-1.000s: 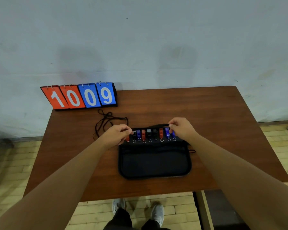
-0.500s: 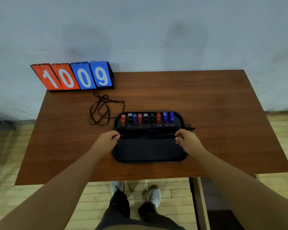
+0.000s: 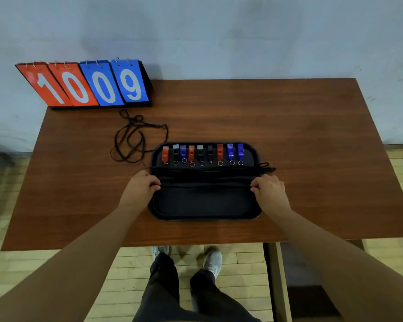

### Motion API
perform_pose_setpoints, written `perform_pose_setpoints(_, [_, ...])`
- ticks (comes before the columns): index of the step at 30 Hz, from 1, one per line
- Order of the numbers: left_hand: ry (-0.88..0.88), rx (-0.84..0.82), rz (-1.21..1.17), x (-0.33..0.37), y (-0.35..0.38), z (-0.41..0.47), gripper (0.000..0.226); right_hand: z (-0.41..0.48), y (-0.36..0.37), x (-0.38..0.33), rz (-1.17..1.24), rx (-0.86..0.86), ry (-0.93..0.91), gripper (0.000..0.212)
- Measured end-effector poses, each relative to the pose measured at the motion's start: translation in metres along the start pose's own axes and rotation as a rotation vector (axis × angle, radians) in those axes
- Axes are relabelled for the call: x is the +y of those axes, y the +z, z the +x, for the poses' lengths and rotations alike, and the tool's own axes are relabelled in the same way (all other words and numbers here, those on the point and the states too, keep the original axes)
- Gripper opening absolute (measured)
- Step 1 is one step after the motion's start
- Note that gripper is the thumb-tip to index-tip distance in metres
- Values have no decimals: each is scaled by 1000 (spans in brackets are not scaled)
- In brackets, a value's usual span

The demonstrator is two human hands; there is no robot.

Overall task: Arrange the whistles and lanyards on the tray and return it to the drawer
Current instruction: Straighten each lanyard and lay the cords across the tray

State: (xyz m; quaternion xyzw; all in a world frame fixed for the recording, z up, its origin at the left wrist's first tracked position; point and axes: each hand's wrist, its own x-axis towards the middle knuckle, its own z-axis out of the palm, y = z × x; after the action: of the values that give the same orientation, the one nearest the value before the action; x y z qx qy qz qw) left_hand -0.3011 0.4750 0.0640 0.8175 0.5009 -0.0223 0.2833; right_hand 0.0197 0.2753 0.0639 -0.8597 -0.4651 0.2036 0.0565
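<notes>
Both-sided: left hand (image 3: 141, 187) and right hand (image 3: 269, 190) curled, pinching lanyard cords (image 3: 205, 184) across black tray (image 3: 205, 205).

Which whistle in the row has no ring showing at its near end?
The orange whistle at the far left end of the row in the tray. The other eight each show a small ring at the near end; on this one none is visible.

the right half of the wooden table (image 3: 312, 126) lies bare and open to a reaching hand. on the left, a flip scoreboard (image 3: 84, 86) blocks the far corner, with a loose black lanyard (image 3: 135, 140) sprawled just in front of it. the black tray (image 3: 205, 205) fills the near middle, whistles (image 3: 203, 153) lining its far edge.
</notes>
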Motion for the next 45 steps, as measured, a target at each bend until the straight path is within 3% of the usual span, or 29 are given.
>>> perform_pose_setpoints(10, [36, 116, 206, 0, 20, 14, 12, 7, 13, 5, -142, 60, -34, 21])
perform_pose_setpoints(15, [29, 153, 221, 1, 24, 17, 9, 9, 15, 4, -125, 116, -27, 19])
perform_pose_setpoints(24, [44, 128, 177, 2, 4, 12, 23, 11, -7, -7, -49, 150, -41, 22])
perform_pose_setpoints(31, [28, 199, 72, 6, -57, 32, 13, 54, -47, -82, 52, 204, -127, 17])
perform_pose_setpoints(38, [23, 222, 19, 1, -100, 73, 13, 104, -52, -178, 119, 74, -177, 21])
perform_pose_setpoints(45, [-34, 149, -7, -38, -99, 113, 13, 154, -31, -231, 124, -34, -90, 25])
